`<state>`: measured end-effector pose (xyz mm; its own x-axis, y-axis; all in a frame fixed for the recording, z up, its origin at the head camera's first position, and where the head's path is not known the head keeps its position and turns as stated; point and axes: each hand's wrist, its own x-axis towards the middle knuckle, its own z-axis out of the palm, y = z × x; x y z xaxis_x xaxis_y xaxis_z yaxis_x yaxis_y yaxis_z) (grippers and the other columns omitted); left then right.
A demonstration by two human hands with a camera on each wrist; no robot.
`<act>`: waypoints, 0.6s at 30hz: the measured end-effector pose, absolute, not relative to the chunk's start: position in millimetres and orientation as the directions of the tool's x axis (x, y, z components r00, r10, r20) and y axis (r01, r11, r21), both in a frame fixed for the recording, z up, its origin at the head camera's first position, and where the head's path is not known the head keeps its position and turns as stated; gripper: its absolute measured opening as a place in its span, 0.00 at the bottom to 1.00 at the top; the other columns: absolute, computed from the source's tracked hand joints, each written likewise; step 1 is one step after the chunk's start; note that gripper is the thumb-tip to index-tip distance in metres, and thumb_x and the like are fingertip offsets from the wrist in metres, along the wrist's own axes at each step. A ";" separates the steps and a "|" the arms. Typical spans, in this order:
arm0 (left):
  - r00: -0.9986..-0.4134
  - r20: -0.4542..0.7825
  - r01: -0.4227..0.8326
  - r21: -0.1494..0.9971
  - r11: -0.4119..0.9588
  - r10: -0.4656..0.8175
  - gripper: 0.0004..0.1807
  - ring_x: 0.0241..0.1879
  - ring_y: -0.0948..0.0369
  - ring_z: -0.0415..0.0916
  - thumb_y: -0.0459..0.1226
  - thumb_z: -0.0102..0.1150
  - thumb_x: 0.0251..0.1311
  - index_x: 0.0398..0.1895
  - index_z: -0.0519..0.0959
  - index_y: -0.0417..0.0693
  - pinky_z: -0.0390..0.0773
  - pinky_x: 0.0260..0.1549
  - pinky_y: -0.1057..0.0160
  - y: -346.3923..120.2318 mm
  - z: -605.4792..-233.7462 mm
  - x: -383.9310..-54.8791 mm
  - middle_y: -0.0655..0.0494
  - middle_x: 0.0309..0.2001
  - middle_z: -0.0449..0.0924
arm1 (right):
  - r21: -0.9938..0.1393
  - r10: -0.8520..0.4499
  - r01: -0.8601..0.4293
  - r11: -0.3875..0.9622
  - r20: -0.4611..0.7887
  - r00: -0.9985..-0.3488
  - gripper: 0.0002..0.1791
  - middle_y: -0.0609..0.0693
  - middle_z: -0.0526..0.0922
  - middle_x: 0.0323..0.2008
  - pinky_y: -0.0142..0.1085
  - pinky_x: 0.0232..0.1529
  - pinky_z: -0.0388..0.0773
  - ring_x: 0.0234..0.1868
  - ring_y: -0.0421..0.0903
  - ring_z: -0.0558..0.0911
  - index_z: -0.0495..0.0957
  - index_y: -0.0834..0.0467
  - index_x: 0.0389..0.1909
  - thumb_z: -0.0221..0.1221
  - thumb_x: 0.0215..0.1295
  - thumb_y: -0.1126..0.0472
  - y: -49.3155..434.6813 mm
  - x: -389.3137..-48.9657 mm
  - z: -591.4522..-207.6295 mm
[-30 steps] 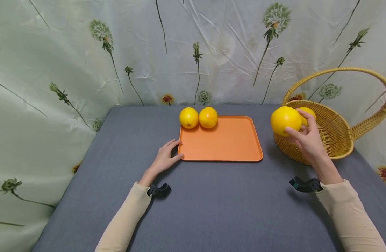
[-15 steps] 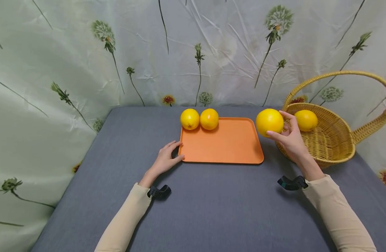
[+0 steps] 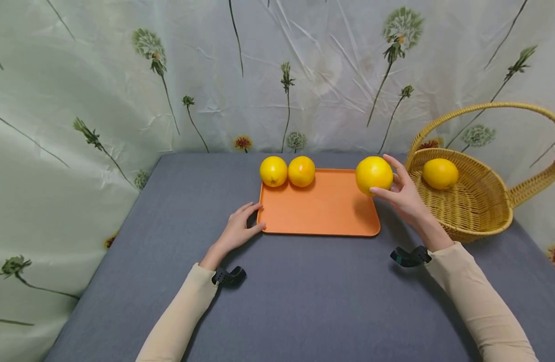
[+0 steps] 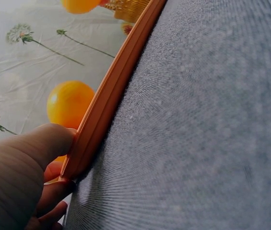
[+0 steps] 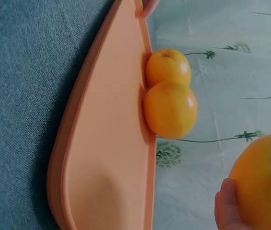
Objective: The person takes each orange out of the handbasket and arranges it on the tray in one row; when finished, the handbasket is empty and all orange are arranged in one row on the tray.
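- Head view: the right hand [image 3: 406,196] grasps a yellow-orange fruit [image 3: 372,175], thumb on its near side, index finger on its right, so the fruit sits to the left of the palm. It is raised around the far right corner of the orange tray [image 3: 318,216]. The left hand [image 3: 236,227] lies relaxed, clenching nothing, fingertips on the tray's left rim. Two more fruits [image 3: 302,171] sit side by side at the far left corner; another is inside the wicker basket [image 3: 487,198], to the right.
- Against half a second ago, the held fruit has moved left, from beside the basket's rim to the tray's end; the fruit in the basket now shows whole. The left hand and the tray pair have kept their places.
- Left wrist view: the thumb touches the tray's rim near a corner, the other fingers lower down.
- Right wrist view: the held fruit is at lower right, a finger against its side and clear space between it and the touching pair.
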<state>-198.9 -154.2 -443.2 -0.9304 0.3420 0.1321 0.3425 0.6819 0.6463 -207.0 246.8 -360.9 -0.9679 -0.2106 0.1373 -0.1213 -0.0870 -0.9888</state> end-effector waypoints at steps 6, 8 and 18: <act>-0.931 0.134 0.340 0.653 0.677 0.338 0.31 0.70 0.45 0.57 0.43 0.61 0.58 0.64 0.68 0.43 0.54 0.65 0.37 -153.8 -443.2 -198.3 0.41 0.66 0.66 | -0.995 -0.214 -0.098 0.006 0.094 -0.972 0.41 0.46 0.60 0.53 0.25 0.41 0.79 0.43 0.34 0.80 0.52 0.44 0.69 0.57 0.60 0.73 241.8 -217.9 -366.0; -0.931 0.134 0.339 0.655 0.675 0.338 0.31 0.70 0.45 0.57 0.43 0.61 0.58 0.64 0.68 0.43 0.54 0.65 0.37 -153.6 -443.2 -197.8 0.41 0.66 0.66 | -0.996 -0.209 -0.089 0.031 0.080 -0.975 0.40 0.47 0.59 0.53 0.26 0.41 0.79 0.42 0.35 0.80 0.52 0.43 0.68 0.58 0.60 0.72 239.8 -220.7 -367.8; -0.935 0.124 0.328 0.655 0.681 0.331 0.31 0.70 0.45 0.57 0.42 0.61 0.58 0.64 0.68 0.43 0.54 0.64 0.37 -153.9 -444.4 -198.7 0.41 0.66 0.66 | -0.988 -0.208 -0.031 0.149 0.000 -0.978 0.39 0.50 0.59 0.55 0.30 0.42 0.78 0.41 0.35 0.79 0.52 0.40 0.65 0.60 0.60 0.67 227.0 -237.6 -378.1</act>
